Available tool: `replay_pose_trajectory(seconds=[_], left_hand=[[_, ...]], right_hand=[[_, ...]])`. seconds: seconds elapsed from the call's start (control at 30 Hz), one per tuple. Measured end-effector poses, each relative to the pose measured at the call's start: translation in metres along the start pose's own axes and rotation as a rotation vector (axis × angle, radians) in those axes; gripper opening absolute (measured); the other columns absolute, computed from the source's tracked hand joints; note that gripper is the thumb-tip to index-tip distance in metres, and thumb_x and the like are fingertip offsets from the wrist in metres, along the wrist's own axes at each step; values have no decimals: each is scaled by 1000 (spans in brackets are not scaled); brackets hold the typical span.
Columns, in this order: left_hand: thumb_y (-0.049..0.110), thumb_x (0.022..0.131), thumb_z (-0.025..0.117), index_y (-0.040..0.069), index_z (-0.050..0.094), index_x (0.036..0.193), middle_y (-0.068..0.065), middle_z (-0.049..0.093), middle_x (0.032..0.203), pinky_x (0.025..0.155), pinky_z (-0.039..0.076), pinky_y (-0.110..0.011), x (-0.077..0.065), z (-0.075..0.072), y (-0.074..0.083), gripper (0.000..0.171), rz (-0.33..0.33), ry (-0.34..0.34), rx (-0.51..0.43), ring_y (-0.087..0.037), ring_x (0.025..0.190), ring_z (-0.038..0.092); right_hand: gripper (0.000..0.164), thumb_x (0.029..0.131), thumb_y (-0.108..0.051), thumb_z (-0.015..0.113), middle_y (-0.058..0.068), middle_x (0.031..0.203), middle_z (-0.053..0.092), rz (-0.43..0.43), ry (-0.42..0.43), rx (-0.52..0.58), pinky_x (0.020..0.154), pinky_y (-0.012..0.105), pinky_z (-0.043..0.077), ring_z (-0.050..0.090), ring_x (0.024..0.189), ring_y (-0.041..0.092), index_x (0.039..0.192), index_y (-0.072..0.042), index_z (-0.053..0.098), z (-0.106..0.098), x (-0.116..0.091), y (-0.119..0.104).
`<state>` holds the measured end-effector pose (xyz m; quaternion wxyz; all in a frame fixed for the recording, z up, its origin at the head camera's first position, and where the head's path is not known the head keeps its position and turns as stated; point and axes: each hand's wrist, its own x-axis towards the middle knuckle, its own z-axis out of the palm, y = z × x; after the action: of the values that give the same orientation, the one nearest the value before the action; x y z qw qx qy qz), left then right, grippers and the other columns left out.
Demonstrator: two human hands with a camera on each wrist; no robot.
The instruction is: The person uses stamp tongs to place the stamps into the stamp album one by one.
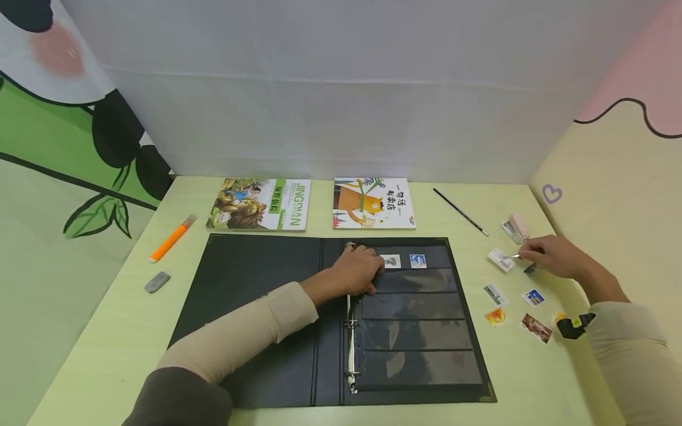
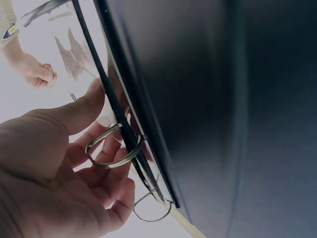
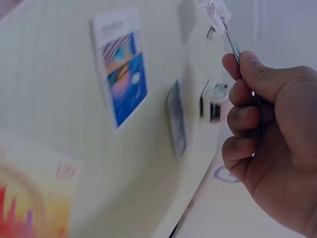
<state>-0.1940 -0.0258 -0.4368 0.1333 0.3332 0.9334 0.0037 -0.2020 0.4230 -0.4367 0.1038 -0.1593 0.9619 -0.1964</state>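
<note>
My right hand grips slim metal tweezers, whose tips meet a pale stamp. My left hand rests on the upper inner corner of the clear-pocketed page in the black ring-binder stamp album. In the left wrist view its thumb touches the dark binding strip beside a metal ring, fingers loosely bent. A grey stamp and a blue stamp sit in the top pocket row. Loose stamps around the right hand include green, blue, orange and brown ones.
Two picture books, one with a lion and one with an orange animal, lie behind the album. A black pencil and a small pink-and-white object are at back right. An orange marker and grey eraser lie left.
</note>
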Motion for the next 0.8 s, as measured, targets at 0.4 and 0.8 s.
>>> replay_pose_trajectory(seconds=[0.4,0.8], left_hand=[[39,79,78,22,57,122,-1,57,119,107,34,-52,7,-7,-6,51,-33,-66,-50,-23,115,52],[29,80,78,20,59,117,-1,58,113,110,30,-55,7,-7,-7,42,5,-73,-177,-19,108,54]], right_hand=[[19,98,-19,53,4,92,70,-146,34,-10,78,34,45,54,73,8,98,-11,70,-2,47,-57],[15,96,-20,57,-1,82,67,-296,-51,8,66,28,38,45,65,7,92,-15,70,34,96,-113]])
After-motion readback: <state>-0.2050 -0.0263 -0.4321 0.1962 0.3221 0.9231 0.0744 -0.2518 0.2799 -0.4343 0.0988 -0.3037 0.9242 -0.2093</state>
